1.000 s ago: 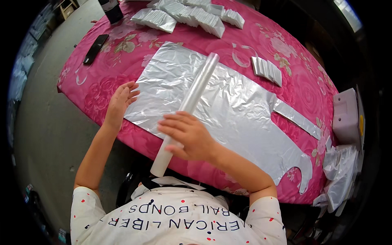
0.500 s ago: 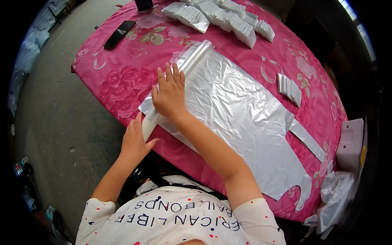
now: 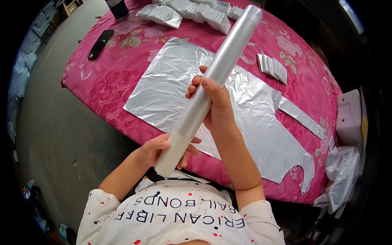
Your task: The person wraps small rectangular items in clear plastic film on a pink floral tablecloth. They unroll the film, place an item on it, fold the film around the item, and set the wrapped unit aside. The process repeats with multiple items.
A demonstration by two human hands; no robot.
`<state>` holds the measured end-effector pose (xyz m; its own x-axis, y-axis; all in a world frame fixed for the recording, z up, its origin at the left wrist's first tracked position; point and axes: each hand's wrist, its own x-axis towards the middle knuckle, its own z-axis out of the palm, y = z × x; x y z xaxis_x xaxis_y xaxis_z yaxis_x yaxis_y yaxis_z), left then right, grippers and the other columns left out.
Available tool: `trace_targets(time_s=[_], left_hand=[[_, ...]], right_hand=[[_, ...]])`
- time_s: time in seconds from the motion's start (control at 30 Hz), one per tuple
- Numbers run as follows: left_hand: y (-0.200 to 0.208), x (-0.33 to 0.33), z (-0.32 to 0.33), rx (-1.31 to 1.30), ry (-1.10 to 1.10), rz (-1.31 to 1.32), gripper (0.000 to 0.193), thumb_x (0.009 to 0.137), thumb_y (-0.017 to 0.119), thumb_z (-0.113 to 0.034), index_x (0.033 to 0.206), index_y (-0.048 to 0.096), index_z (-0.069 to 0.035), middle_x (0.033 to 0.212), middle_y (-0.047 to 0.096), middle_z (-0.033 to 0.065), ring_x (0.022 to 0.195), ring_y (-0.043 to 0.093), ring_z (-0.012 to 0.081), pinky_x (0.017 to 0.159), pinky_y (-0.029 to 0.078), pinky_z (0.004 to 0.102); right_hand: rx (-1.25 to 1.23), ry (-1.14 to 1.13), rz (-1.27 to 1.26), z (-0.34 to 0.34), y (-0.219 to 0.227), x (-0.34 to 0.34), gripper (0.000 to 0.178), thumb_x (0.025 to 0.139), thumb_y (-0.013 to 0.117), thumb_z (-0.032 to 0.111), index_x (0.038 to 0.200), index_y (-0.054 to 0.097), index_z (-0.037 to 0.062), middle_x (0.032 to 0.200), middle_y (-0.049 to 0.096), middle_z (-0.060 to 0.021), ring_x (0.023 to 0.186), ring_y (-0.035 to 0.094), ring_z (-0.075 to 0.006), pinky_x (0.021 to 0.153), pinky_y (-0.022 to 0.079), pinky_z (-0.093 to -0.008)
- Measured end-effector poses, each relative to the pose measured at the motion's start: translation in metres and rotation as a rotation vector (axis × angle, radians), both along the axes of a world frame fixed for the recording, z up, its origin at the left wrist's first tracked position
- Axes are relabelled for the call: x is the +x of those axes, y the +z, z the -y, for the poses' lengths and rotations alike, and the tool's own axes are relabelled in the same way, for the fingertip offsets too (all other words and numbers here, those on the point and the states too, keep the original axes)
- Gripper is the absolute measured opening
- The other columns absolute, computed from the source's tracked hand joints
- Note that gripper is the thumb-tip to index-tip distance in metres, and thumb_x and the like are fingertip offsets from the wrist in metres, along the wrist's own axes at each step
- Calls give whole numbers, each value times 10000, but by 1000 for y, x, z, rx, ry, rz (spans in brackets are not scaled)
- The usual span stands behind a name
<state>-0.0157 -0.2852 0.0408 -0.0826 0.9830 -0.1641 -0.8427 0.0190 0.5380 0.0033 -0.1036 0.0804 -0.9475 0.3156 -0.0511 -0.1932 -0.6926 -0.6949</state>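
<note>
Off the table and tilted up to the right, a long roll of shiny plastic film on a white tube (image 3: 220,61) is held in both hands. My right hand (image 3: 215,100) wraps round its middle, thumb on top. Lower down, my left hand (image 3: 157,149) grips the bare white end, with its fingers partly hidden behind the tube. Beneath the roll, a silvery plastic sheet shaped like an apron (image 3: 163,77) lies spread and creased on the table, with narrow straps at its right end.
A pink flowered cloth (image 3: 110,90) covers the table. Folded silvery packets (image 3: 196,12) are stacked at the back, and a smaller stack (image 3: 272,68) sits at the right. A black phone (image 3: 101,44) and dark cup (image 3: 118,9) are at the back left. A pale plastic box (image 3: 349,118) stands beyond the right edge.
The roll has come up off the sheet into the air. My right hand went from lying flat on it to gripping its middle; my left hand now grips its lower end.
</note>
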Motion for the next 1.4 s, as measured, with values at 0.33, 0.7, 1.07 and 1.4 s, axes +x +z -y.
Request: trace_targets(time_s=[0.33, 0.7, 1.07, 1.4], left_hand=[[20, 33, -53, -143, -123, -198, 620, 677, 775, -316, 1119, 500, 20, 744, 539, 22, 616, 556, 106, 533, 477, 254], [-25, 47, -59, -385, 151, -556, 488, 911, 433, -452, 1139, 460, -21, 912, 542, 74, 710, 569, 121, 600, 495, 255], [-36, 27, 31, -686, -415, -468, 317, 886, 544, -298, 1032, 526, -16, 747, 544, 56, 605, 542, 121, 568, 480, 269], [-39, 30, 47, -697, -430, -386, 464, 843, 599, -368, 1125, 522, -7, 741, 533, 45, 614, 543, 117, 579, 481, 258]], right_hand=[[-9, -138, 21, -20, -2, 64, 627, 755, 693, 212, 1196, 302, -5, 832, 531, -75, 746, 567, -154, 697, 507, -299], [204, -233, 260, 7, -58, 86, 520, 779, 673, 145, 1161, 363, -21, 894, 537, -73, 793, 581, -159, 701, 504, -304], [142, -552, 346, -135, -91, 97, 367, 819, 611, 116, 1122, 451, -15, 944, 580, -101, 832, 587, -152, 758, 482, -249], [717, 182, 715, -140, -60, 107, 278, 821, 645, 324, 858, 619, 50, 633, 528, 30, 559, 470, -44, 511, 355, -189]])
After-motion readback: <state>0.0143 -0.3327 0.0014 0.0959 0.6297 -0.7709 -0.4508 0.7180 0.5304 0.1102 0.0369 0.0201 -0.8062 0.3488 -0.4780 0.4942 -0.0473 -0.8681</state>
